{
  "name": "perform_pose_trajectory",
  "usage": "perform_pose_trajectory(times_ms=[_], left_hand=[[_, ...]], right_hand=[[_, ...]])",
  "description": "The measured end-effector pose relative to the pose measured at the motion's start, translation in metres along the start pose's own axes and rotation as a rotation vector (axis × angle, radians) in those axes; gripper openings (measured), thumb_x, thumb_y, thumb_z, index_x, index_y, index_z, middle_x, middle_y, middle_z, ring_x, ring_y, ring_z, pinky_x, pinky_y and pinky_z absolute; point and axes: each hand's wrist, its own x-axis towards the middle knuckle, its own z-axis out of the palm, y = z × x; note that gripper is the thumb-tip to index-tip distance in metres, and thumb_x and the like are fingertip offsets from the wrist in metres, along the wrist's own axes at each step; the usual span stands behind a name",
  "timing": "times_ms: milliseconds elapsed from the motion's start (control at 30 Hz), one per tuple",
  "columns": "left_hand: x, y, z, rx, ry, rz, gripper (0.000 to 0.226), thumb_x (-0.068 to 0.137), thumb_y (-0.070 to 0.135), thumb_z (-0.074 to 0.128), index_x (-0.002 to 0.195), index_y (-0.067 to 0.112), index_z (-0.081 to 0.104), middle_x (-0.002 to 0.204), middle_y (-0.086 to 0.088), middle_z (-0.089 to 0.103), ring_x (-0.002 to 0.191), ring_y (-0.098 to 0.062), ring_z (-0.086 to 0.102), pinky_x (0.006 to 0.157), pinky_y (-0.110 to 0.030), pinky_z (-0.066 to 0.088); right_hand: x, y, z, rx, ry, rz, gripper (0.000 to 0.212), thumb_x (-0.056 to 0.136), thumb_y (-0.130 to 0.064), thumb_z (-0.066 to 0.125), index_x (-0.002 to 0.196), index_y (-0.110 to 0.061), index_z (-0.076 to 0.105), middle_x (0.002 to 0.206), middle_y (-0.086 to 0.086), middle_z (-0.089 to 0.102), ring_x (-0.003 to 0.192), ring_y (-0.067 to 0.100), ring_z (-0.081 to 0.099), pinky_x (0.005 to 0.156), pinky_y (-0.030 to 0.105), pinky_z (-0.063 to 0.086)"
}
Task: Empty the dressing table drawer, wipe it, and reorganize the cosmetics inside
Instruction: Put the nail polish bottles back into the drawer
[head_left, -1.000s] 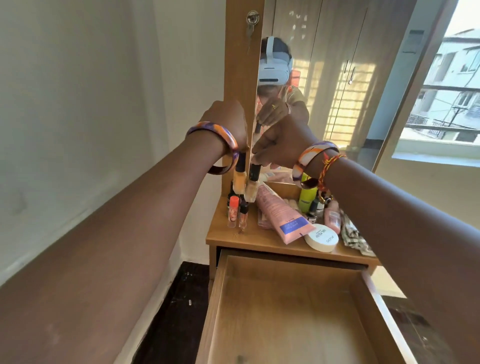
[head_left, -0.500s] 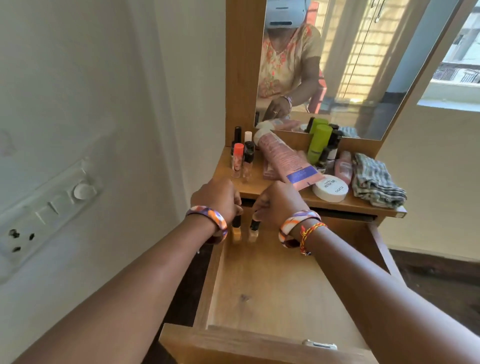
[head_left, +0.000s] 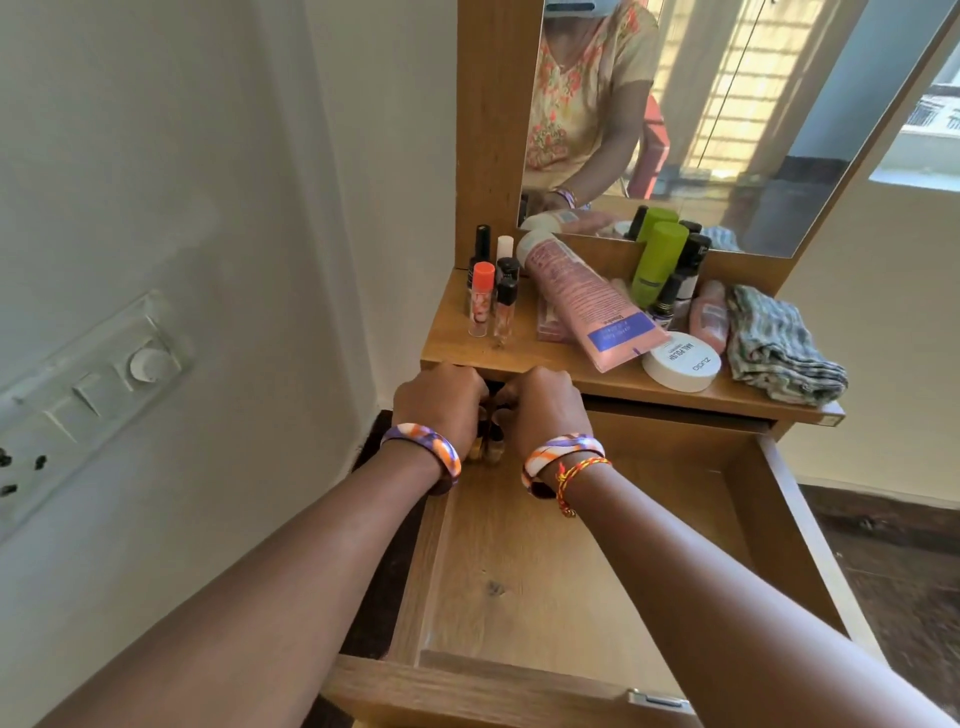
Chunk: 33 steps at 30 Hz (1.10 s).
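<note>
Gripping small bottles (head_left: 492, 446), mostly hidden: left hand (head_left: 440, 402), right hand (head_left: 540, 405).

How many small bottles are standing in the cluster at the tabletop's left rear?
5 visible: tall black-capped bottle at rear, white-capped one beside it, orange-capped tube in front, two dark-capped bottles right of it. Others may be hidden.
</note>
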Motion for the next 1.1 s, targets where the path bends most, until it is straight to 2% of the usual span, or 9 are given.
perform_pose_trajectory(times_ms=[200,367,467,533,767,867,933,1033,1100], left_hand=[[-0.002,0.004,-0.006,0.059,-0.03,0.022,0.028,0.096,0.014,0.044,0.112,0.021,0.066,0.099,-0.006,0.068,0.087,-0.023,0.065,0.062,-0.026,0.038],[-0.002,0.002,-0.024,0.018,-0.039,0.062,0.023,0.096,0.024,0.048,0.108,0.022,0.068,0.098,-0.003,0.069,0.081,-0.02,0.063,0.062,-0.024,0.039],[0.01,-0.001,-0.058,-0.115,0.033,0.061,0.025,0.093,0.033,0.052,0.101,0.02,0.071,0.095,-0.003,0.071,0.079,-0.018,0.062,0.065,-0.024,0.043],[0.025,-0.004,-0.083,-0.209,0.131,0.047,0.025,0.092,0.033,0.054,0.099,0.019,0.073,0.095,-0.002,0.072,0.079,-0.018,0.062,0.069,-0.025,0.047],[0.096,-0.013,-0.117,-0.322,0.271,-0.045,0.025,0.091,0.026,0.057,0.108,0.012,0.069,0.112,-0.01,0.068,0.097,-0.027,0.064,0.082,-0.03,0.048],[0.122,-0.015,-0.11,-0.317,0.21,-0.073,0.028,0.089,0.026,0.059,0.11,0.01,0.067,0.112,-0.012,0.067,0.1,-0.029,0.063,0.078,-0.027,0.043],[0.137,-0.015,-0.1,-0.301,0.147,-0.08,0.027,0.087,0.025,0.061,0.108,0.009,0.069,0.11,-0.012,0.068,0.097,-0.029,0.064,0.075,-0.027,0.042],[0.156,-0.015,-0.086,-0.26,0.07,-0.066,0.022,0.083,0.022,0.064,0.101,0.01,0.07,0.103,-0.011,0.069,0.088,-0.03,0.064,0.075,-0.03,0.049],[0.164,-0.016,-0.081,-0.237,0.043,-0.043,0.021,0.082,0.019,0.064,0.1,0.012,0.071,0.1,-0.009,0.07,0.083,-0.029,0.065,0.078,-0.033,0.055]], right_hand=[[-0.003,-0.003,0.002,-0.024,-0.006,-0.006,0.023,0.09,-0.01,0.058,0.111,-0.01,0.067,0.1,0.009,0.068,0.075,0.014,0.056,0.074,0.023,0.05],[-0.002,-0.004,-0.014,-0.102,-0.071,-0.04,0.025,0.09,-0.016,0.06,0.114,-0.01,0.063,0.104,0.008,0.066,0.09,0.018,0.064,0.082,0.025,0.053],[0.006,-0.007,-0.036,-0.116,0.037,-0.09,0.017,0.089,-0.019,0.059,0.1,-0.01,0.068,0.097,0.005,0.067,0.085,0.017,0.063,0.071,0.019,0.053],[0.016,-0.014,-0.062,-0.055,0.124,-0.13,0.011,0.087,-0.015,0.058,0.086,-0.012,0.068,0.084,0.0,0.063,0.076,0.014,0.057,0.054,0.009,0.038],[0.074,-0.041,-0.128,-0.035,0.298,-0.246,0.021,0.082,-0.005,0.06,0.095,-0.01,0.076,0.091,0.004,0.072,0.084,0.016,0.062,0.057,0.007,0.034],[0.103,-0.044,-0.129,-0.129,0.224,-0.237,0.023,0.086,-0.008,0.059,0.103,-0.009,0.073,0.108,0.006,0.071,0.102,0.018,0.062,0.069,0.013,0.034],[0.119,-0.045,-0.124,-0.137,0.134,-0.207,0.025,0.087,-0.011,0.06,0.109,-0.007,0.07,0.112,0.007,0.069,0.106,0.019,0.061,0.069,0.015,0.039],[0.137,-0.047,-0.114,-0.198,0.05,-0.213,0.032,0.085,-0.017,0.064,0.115,-0.006,0.067,0.115,0.009,0.067,0.107,0.022,0.062,0.084,0.023,0.047],[0.146,-0.047,-0.108,-0.219,0.041,-0.205,0.034,0.083,-0.018,0.067,0.114,-0.002,0.065,0.113,0.012,0.067,0.104,0.025,0.062,0.07,0.022,0.047]])
